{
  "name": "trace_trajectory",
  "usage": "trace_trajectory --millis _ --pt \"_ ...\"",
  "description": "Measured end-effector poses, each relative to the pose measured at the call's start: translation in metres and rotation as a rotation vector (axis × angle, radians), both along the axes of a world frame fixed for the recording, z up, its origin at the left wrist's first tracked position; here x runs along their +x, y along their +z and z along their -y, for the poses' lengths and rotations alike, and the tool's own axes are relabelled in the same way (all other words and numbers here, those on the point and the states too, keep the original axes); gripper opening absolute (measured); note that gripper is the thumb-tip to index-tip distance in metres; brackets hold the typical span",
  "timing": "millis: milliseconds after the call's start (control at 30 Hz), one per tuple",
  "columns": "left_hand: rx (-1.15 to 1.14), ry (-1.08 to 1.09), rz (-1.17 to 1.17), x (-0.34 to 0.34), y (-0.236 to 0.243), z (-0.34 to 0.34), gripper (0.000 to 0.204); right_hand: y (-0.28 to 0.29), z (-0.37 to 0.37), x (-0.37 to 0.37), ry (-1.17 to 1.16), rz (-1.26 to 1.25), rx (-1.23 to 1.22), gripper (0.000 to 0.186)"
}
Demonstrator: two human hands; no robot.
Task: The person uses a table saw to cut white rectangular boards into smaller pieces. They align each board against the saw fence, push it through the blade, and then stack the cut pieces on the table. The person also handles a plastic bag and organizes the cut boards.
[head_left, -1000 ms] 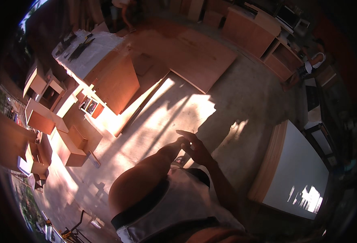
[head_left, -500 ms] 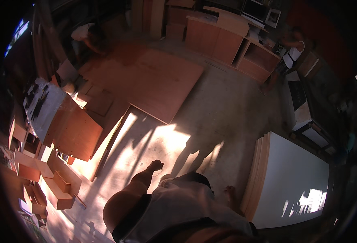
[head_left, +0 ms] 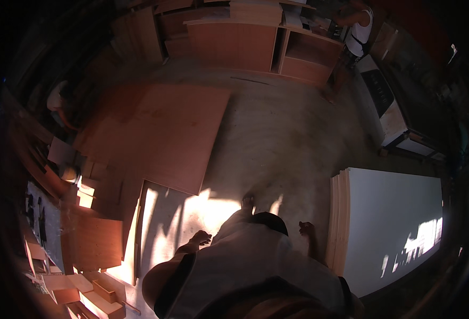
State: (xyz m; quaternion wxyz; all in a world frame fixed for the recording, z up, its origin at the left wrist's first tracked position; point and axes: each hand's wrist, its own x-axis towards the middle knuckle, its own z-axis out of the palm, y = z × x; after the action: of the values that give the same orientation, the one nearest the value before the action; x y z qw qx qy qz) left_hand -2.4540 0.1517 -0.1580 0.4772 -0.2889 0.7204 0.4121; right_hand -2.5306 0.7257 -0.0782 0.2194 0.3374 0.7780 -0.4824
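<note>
My left hand (head_left: 201, 238) hangs at my side over the sunlit floor, its fingers loosely curled and a little apart, with nothing seen in it. On the other side, my right hand (head_left: 306, 228) hangs in shadow with fingers half bent, and no object shows in it. Nearest to it, without contact, is a stack of white-faced boards (head_left: 394, 212) with pale wood edges. A large reddish-brown plywood sheet (head_left: 160, 133) lies ahead of me to the left.
A wooden counter (head_left: 232, 45) stands at the back, with a person in a white top (head_left: 359, 32) at its right end. Another person (head_left: 57, 98) bends at the far left. Cabinet parts (head_left: 99, 242) crowd the near left; a long white-sided unit (head_left: 380, 101) stands at right.
My view has turned and moved forward, and the plywood sheet sits further left. My left hand has swung back closer to my body; my right hand has come forward into fuller view.
</note>
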Motion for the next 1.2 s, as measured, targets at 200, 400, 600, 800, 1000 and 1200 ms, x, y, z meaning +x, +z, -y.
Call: trace_trajectory --millis 200,400,600,800,1000,1200 --pt "-0.286 -0.239 -0.766 -0.396 0.041 -0.038 0.035 0.017 0.019 -0.158 -0.037 -0.081 -0.295 0.033" --pt "0.085 -0.324 -0.822 -0.629 0.191 -0.192 0.040 -0.007 -0.029 -0.198 -0.401 0.004 -0.247 0.036" --pt "-0.027 -0.304 -0.697 -0.705 0.131 -0.212 0.040 -0.043 -0.088 -0.279 -0.208 0.347 -0.130 0.024" --pt "-0.155 -0.012 -0.091 -0.655 0.045 -0.134 0.030 -0.036 -0.166 -0.450 -0.411 0.221 -0.227 0.020" --pt "-0.149 0.172 0.052 -0.648 0.065 -0.137 0.027 -0.028 -0.206 -0.696 -0.198 -0.090 -0.074 0.025" --pt "-0.033 0.200 0.001 -0.796 0.011 -0.113 0.027 -0.007 -0.102 -0.916 -0.033 -0.206 -0.086 0.033"
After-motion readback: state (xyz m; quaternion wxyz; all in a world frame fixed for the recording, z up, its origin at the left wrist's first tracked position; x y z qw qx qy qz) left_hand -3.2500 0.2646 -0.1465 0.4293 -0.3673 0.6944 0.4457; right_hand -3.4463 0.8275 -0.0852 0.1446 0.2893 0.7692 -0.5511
